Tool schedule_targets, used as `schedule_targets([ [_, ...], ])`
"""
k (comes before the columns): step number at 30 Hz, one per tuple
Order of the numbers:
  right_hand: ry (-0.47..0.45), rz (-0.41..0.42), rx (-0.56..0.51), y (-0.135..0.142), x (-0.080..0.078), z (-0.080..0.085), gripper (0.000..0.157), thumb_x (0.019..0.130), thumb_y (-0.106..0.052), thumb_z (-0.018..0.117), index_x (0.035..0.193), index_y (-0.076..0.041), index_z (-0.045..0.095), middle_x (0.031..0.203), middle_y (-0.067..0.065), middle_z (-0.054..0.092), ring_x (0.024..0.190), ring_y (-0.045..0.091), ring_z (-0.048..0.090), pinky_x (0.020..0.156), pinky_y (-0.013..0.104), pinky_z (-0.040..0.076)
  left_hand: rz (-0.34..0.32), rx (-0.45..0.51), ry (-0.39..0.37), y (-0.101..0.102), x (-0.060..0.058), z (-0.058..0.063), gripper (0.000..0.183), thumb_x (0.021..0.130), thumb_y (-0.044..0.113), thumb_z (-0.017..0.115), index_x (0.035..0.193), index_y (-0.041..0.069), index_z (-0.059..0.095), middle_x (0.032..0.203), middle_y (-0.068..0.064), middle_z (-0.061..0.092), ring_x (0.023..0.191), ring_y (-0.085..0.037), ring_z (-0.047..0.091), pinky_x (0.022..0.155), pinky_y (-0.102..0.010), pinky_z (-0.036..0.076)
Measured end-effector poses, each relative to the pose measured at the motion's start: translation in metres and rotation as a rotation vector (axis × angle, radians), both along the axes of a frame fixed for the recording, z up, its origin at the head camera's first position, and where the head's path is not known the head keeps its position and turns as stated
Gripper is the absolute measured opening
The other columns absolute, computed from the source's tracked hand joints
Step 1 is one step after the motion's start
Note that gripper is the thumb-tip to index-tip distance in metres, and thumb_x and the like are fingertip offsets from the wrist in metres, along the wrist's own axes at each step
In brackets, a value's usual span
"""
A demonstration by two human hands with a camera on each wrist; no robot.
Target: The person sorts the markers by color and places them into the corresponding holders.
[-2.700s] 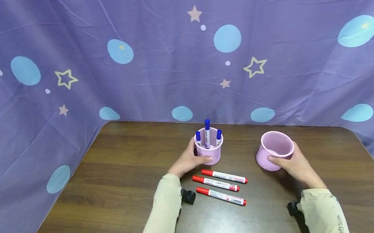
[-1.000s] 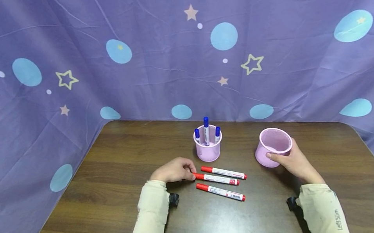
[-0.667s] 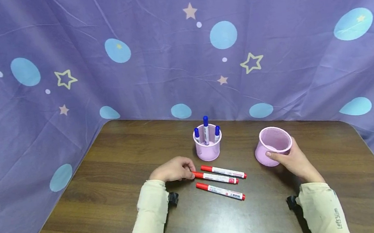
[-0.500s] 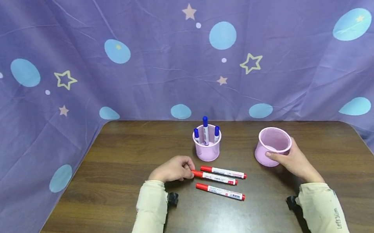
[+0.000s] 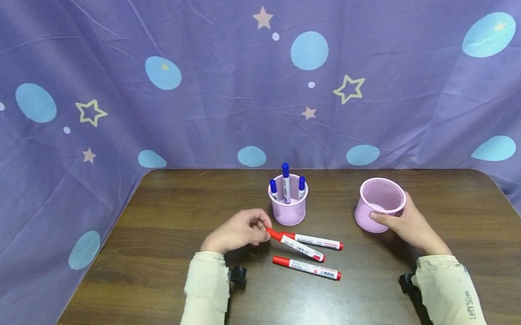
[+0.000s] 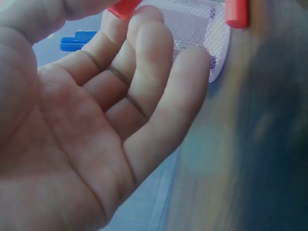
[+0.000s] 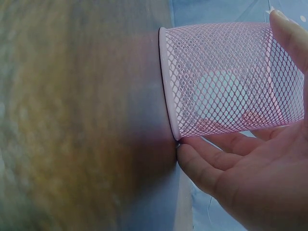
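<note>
My left hand [image 5: 237, 231] pinches the red cap end of a white-bodied marker [image 5: 301, 247], with that end raised and the body slanting down to the right. In the left wrist view only a bit of its red cap [image 6: 125, 6] shows at the fingertips. My right hand [image 5: 414, 227] grips a pink mesh pen holder [image 5: 369, 217] with nothing inside, thumb over the near side. The right wrist view shows its base rim [image 7: 169, 91] right at the tabletop, fingers along its side.
Another pink pen holder [image 5: 289, 214] stands at the back with several blue-capped markers [image 5: 286, 181] in it. Two red markers lie on the wooden table [image 5: 188, 210]: one behind the held marker [image 5: 322, 241], one in front [image 5: 309, 268]. A purple patterned curtain [image 5: 234, 116] borders the table.
My left hand let go of the holder with the blue markers, moved to the middle red marker, pinched its cap and lifted that end. My right hand stays on the other holder.
</note>
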State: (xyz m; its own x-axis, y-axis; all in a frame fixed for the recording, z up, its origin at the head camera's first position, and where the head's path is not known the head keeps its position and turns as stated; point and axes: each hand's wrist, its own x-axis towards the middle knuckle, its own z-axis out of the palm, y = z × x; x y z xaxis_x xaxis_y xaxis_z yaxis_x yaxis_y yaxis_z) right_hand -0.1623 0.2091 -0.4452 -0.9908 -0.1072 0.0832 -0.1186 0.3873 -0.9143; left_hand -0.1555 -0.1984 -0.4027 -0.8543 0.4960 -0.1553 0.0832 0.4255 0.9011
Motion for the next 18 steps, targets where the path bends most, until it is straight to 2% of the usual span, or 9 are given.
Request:
schedule_targets([
  [6,-0.006,-0.003,0.003,0.000,0.000,0.001,0.087,0.089,-0.013,0.077,0.151,0.008,0.020,0.141,0.031,0.041,0.127,0.042,0.044,0.098,0.031,0.035,0.005,0.022,0.073,-0.003,0.002,0.009,0.017,0.085,-0.005,0.071,0.098,0.003,0.064,0.080,-0.005,0.061,0.070,-0.016,0.057,0.065,-0.031,0.051],
  [12,-0.005,0.000,-0.012,-0.001,0.001,0.000,0.086,0.089,-0.013,0.076,0.151,0.007,0.020,0.141,0.031,0.042,0.126,0.041,0.045,0.094,0.021,0.036,0.033,0.013,0.171,-0.008,0.007,0.021,0.020,0.082,-0.006,0.067,0.100,0.004,0.064,0.087,-0.007,0.063,0.079,-0.021,0.057,0.070,-0.031,0.050],
  [18,-0.002,0.002,-0.017,-0.001,0.001,0.000,0.087,0.089,-0.012,0.076,0.152,0.007,0.019,0.141,0.031,0.042,0.126,0.042,0.045,0.091,0.017,0.037,0.072,0.027,0.216,-0.013,0.012,0.033,0.021,0.082,-0.005,0.063,0.101,0.005,0.064,0.089,-0.007,0.064,0.081,-0.024,0.059,0.071,-0.034,0.050],
])
